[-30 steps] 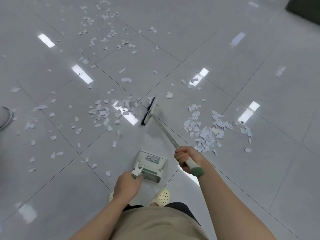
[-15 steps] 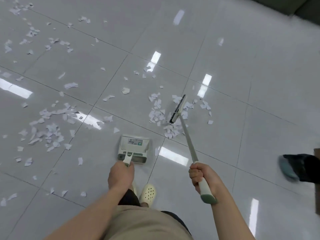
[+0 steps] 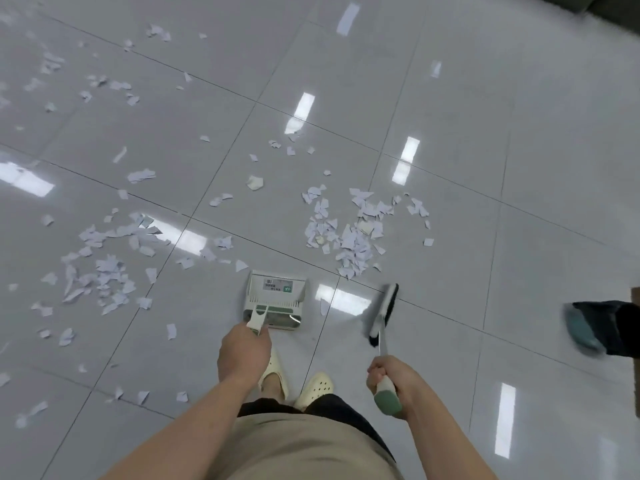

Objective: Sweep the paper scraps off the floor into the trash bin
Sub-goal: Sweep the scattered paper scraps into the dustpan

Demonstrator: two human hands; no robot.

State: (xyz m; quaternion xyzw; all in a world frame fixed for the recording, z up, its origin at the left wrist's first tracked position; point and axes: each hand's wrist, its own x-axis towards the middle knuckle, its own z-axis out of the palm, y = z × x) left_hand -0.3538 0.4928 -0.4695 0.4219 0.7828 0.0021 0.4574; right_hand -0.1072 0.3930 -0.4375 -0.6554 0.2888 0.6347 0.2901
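Observation:
My left hand (image 3: 244,351) grips the handle of a white and green dustpan (image 3: 275,297) that hangs just in front of my feet. My right hand (image 3: 389,377) grips the green-ended handle of a broom, whose black-bristled head (image 3: 384,313) sits near the floor right of the dustpan. A dense pile of white paper scraps (image 3: 349,230) lies just beyond the broom and dustpan. A second spread of scraps (image 3: 104,265) covers the floor to the left. More scraps (image 3: 86,84) lie scattered at the far left. No trash bin is in view.
Glossy grey floor tiles (image 3: 450,116) reflect ceiling lights. Another person's foot in a blue shoe (image 3: 585,329) stands at the right edge, next to a brown object (image 3: 635,348). My own feet in cream clogs (image 3: 313,388) are below the dustpan.
The broom head has pulled back out of the scrap pile toward my feet, on the right of the dustpan. The view has shifted, with the pile now ahead of both tools.

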